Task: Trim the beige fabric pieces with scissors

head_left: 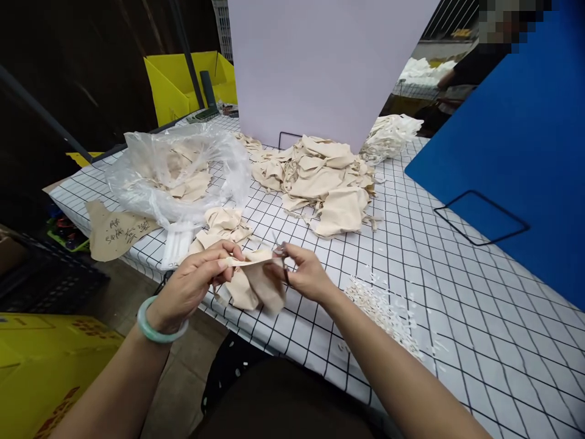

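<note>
Soft beige cloth (267, 283), limp & creased, hung down near the front edge of a white, black-gridded tbl. (411, 231). I saw the person's L hand (196, 271) pinching its folded edge, thumb against fingers; the R hand (306, 271) was curled round small scissors (280, 249) at the other end. Behind lay a crumpled beige heap (329, 174); a crinkly clear bag (231, 158) sat L, tiny white bits (384, 311) R.

At eight o'clock a smooth, rounded, pale green bangle (158, 334) is being worn around the left wrist (165, 312); a plain dark garment (278, 402) is being worn at six o'clock, white-spotted black cloth (228, 373) being shown at seven.
</note>
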Demonstrator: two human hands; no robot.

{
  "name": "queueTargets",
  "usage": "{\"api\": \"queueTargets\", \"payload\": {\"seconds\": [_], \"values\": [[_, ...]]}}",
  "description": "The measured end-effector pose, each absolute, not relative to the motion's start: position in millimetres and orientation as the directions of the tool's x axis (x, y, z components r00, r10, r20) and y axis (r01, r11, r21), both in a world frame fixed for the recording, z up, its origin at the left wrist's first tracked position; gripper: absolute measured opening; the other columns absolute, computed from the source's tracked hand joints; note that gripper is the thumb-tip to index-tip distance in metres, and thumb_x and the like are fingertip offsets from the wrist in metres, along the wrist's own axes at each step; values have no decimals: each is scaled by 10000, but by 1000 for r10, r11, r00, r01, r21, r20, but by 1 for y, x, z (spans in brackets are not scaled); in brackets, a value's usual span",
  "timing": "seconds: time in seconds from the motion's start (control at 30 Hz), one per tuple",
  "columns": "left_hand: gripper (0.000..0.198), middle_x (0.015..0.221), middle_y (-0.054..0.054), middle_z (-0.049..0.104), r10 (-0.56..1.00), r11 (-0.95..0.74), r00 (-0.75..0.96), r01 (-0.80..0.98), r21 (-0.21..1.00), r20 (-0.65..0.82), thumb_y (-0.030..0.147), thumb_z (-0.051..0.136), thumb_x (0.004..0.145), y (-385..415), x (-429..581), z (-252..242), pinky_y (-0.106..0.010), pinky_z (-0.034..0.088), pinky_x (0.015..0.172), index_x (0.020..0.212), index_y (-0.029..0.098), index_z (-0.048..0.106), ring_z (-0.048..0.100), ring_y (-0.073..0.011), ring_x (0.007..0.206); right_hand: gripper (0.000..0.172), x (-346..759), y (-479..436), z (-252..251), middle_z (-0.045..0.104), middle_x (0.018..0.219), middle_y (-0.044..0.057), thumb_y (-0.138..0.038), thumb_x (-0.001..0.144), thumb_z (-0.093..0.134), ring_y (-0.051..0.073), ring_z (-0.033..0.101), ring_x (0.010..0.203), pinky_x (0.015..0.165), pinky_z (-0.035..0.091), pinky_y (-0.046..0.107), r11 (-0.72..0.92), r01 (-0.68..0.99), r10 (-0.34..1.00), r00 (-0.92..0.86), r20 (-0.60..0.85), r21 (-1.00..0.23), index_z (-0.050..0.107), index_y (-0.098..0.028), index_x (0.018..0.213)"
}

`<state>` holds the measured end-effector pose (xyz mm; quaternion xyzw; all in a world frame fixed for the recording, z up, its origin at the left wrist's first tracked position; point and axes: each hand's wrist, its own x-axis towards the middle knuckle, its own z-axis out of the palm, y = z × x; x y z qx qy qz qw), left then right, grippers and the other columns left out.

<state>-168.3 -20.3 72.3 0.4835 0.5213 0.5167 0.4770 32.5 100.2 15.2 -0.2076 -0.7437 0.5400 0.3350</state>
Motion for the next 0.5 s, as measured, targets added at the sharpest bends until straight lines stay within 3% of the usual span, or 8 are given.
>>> {"api": "queueTargets", "payload": {"seconds": [0.1,0.2,0.27,0.37,0.43,0.5], "values": [[322,1110,-118,602,994,-26,-110,-77,997,17,295,590,900,-17,-160,65,-270,480,712,631,144,682,547,-214,953,93,50,96,16,589,720,-3,-154,807,663,149,525,684,634,422,276,626,36,675,-526,518,-779,586,-200,781],[307,1201,-127,626,995,-49,-95,-240,969,26,263,583,894,-12,-140,55,-296,514,793,647,141,717,568,-246,1059,109,57,68,2,578,712,0,-110,823,644,154,515,678,621,416,278,700,46,637,-491,594,-713,590,-205,815],[289,1185,-123,626,997,-48,-80,-357,933,20,262,583,897,-9,-124,48,-290,531,751,687,135,736,602,-223,985,83,55,40,-13,568,734,1,-153,852,637,149,517,677,618,427,273,592,-5,692,-509,512,-806,579,-206,826],[277,1076,-84,594,997,-16,-77,-451,892,-21,288,582,913,-3,-99,37,-253,512,615,727,137,722,587,-137,747,106,53,5,-34,533,729,-14,-234,869,629,129,496,640,594,425,258,296,-60,786,-552,279,-953,558,-208,794],[279,1036,-56,571,992,-22,-120,-391,920,-27,296,568,933,1,-88,32,-232,468,558,737,148,700,516,-89,637,155,60,-4,-39,521,719,-20,-298,863,651,123,486,626,582,421,253,134,-57,815,-562,143,-989,555,-207,781],[279,1020,-58,581,982,-98,-176,-171,980,67,288,546,951,4,-83,31,-251,476,608,754,162,698,552,-123,717,205,73,-1,-37,564,773,-1,-381,846,694,147,536,696,640,455,273,63,-32,846,-529,71,-997,591,-204,834]]}}
